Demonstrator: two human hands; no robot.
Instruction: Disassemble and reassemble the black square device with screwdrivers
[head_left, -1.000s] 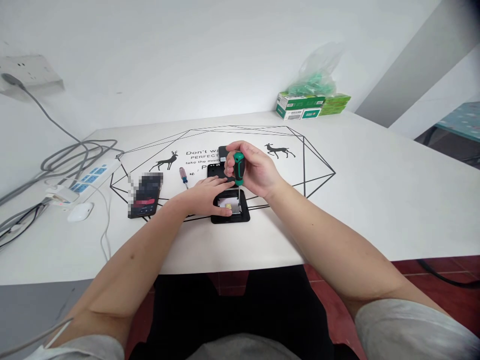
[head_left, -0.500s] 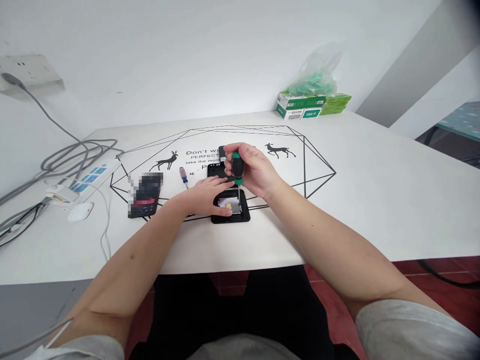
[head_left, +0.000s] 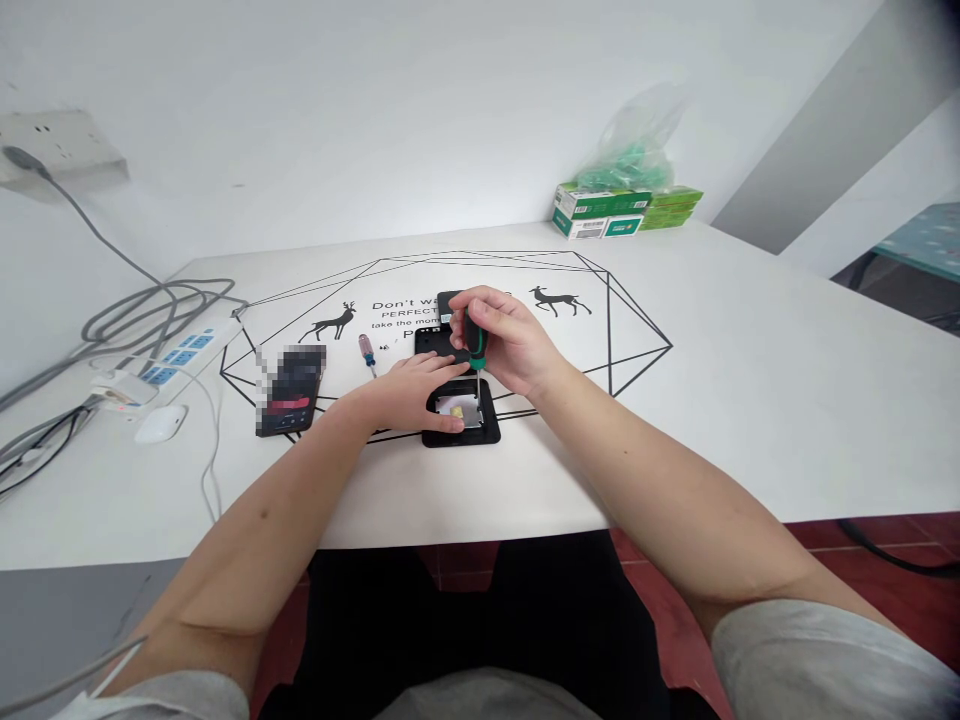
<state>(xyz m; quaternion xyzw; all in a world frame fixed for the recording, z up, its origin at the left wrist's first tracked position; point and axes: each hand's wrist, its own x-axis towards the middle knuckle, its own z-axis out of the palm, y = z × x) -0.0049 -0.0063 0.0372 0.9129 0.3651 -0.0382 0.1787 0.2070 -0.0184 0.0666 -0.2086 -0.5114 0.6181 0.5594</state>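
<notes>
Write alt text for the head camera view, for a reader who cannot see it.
The right hand holds a green and black screwdriver with its tip at an open, black rectangular casing, on which the left hand rests. On the white table to the left lie a dark phone and a purple-handled screwdriver.

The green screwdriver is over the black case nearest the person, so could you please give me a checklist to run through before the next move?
1. Right hand grips the green screwdriver: ok.
2. Left hand rests on the black case: ok, its thumb lies across the near part.
3. Screwdriver is close to upright: ok, the shaft points down at the case's right side.
4. Tip is seated in a screw: cannot tell, too small to see.
5. Phone is apart from the case: ok, it lies off to the left.
6. Dark specks by the other screwdriver are loose screws: cannot tell.
</notes>
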